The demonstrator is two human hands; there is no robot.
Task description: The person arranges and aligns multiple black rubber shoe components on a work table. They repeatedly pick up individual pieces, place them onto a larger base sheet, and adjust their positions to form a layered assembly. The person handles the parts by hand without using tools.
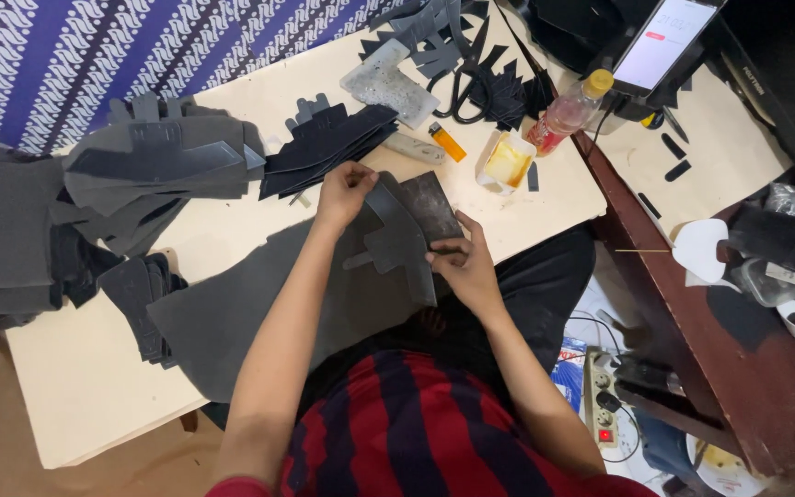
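Note:
My left hand (344, 190) pinches the top edge of a dark grey cut-out piece (402, 241) with tabs, held over the pale worktable (223, 244). My right hand (462, 264) grips the same piece at its lower right edge, fingers closed on it. A dark rectangular slab (432, 204) lies just behind the piece. Under both forearms a large grey sheet (232, 317) spreads across the table's near edge.
Stacks of grey and black cut pieces (149, 170) fill the left and back. Black scissors (457, 90), an orange lighter (447, 142), a glue tub (506, 162) and a bottle (568, 112) stand at the back right. A phone (666, 41) and a wooden bench (692, 304) are to the right.

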